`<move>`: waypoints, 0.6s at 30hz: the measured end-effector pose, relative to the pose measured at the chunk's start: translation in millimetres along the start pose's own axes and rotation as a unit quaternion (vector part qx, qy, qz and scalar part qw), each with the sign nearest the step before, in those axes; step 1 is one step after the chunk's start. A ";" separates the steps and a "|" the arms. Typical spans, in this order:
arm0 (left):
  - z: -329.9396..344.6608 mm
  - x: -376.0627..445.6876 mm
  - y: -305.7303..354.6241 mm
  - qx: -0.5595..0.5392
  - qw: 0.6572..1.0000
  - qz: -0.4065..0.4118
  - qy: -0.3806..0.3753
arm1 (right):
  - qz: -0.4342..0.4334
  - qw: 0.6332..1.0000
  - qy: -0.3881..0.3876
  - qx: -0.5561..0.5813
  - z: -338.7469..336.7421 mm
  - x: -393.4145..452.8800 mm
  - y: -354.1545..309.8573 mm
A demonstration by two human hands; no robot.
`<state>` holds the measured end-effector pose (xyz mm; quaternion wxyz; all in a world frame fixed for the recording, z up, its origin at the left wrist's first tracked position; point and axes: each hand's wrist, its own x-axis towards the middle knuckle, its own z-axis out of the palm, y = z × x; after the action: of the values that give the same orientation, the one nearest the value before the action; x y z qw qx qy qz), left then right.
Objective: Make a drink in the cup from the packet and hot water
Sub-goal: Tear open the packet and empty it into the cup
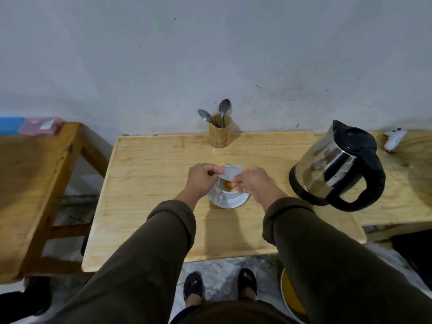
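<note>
A white cup [224, 191] stands on a white saucer [230, 202] near the middle of the wooden table [163, 183]. Both hands hold a small silvery-white packet [230, 173] just above the cup. My left hand [201, 177] pinches its left end, and my right hand [253, 181] pinches its lower right end. Something orange [228, 186] shows under the packet, inside the cup. A steel kettle [336, 167] with a black lid and handle stands to the right of the cup, apart from it.
A wooden holder [219, 134] with two spoons [223, 111] stands at the table's back edge by the wall. A second wooden table [28, 183] is on the left, holding a pink box [39, 126]. A white object [395, 140] lies behind the kettle.
</note>
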<state>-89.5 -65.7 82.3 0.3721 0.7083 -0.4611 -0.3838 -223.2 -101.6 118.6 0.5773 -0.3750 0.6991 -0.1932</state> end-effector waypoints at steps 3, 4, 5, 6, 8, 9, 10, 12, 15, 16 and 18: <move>-7.2 -0.9 -5.1 -0.026 0.999 -0.018 0.007 | -0.051 0.997 0.036 -0.035 6.9 -2.3 3.5; -10.1 -0.8 -7.1 -0.045 0.998 -0.029 0.014 | -0.072 0.995 0.048 -0.058 10.0 -4.5 5.2; -13.7 -0.8 -9.8 -0.061 0.997 -0.040 0.019 | -0.094 0.991 0.059 -0.078 13.4 -6.8 7.3; -18.2 -2.2 -12.6 -0.069 0.996 -0.048 0.021 | -0.113 0.987 0.066 -0.094 17.5 -8.9 9.8; -27.3 -6.2 -21.2 -0.055 0.997 -0.049 0.015 | -0.141 0.981 0.071 -0.116 29.9 -10.9 14.9; -32.0 -8.4 -26.7 -0.047 0.998 -0.049 0.014 | -0.155 0.975 0.069 -0.144 36.7 -12.0 16.7; -36.6 -10.8 -32.9 -0.040 0.998 -0.055 0.015 | -0.165 0.969 0.060 -0.171 44.9 -13.2 18.8; -43.3 -15.6 -46.1 -0.026 0.997 -0.068 0.025 | -0.157 0.965 0.034 -0.209 61.9 -13.6 24.4; -49.2 -23.6 -66.6 0.000 0.995 -0.091 0.046 | -0.164 0.955 0.001 -0.246 85.8 -16.1 35.5; -51.0 -27.0 -72.8 0.013 0.994 -0.097 0.048 | -0.170 0.949 -0.006 -0.265 92.5 -17.3 40.0; -53.8 -31.4 -86.2 0.044 0.992 -0.108 0.035 | -0.183 0.919 -0.054 -0.346 101.9 -19.2 48.9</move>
<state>-18.9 -1.3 35.7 0.3128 0.7829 -0.3845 -0.3759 -139.9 -39.1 70.5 0.4031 -0.6823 0.6095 -0.0213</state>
